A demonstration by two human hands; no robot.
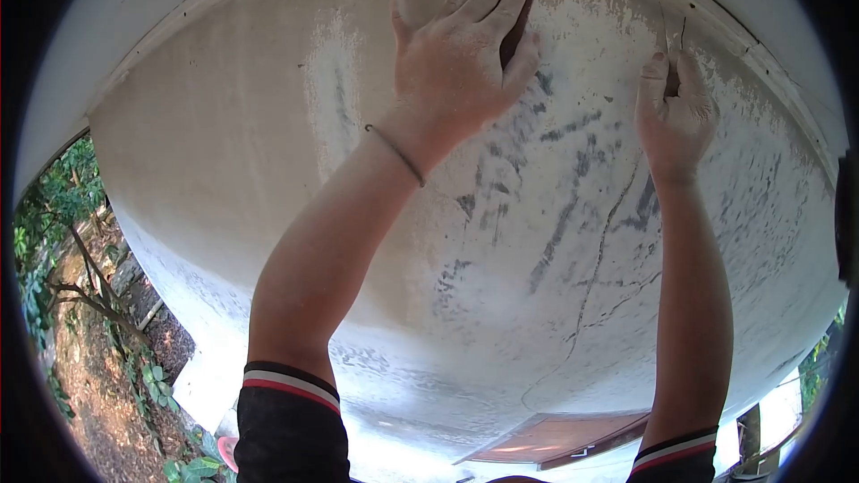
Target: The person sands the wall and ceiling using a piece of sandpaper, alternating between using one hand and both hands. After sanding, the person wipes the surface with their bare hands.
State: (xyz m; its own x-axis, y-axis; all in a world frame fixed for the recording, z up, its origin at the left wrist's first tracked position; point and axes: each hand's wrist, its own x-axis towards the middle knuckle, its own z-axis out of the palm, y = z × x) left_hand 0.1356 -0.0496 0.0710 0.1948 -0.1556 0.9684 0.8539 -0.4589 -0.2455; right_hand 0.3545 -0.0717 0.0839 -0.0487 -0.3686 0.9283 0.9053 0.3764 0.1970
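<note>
My left hand (461, 58), dusted with pale powder, presses a dark brown sheet that looks like sandpaper (516, 40) against the upper wall (224, 143). Its fingers lie over the sheet, with the thumb along the right edge and the little finger spread apart. Farther right, my right hand (677, 116) is raised against the same wall, its fingers curled and dusty. Something small and dark (672, 82) shows between its thumb and fingers; I cannot tell what it is. Around both hands the surface is patchy white and grey, with a long crack (601, 246) below the right hand.
A pale ledge (201, 4) curves along the wall's top edge. Low in view is a brown panel (559, 438) with a dark frame. Leafy plants (58, 192) and a brown earth slope (98, 358) lie beyond the wall at left.
</note>
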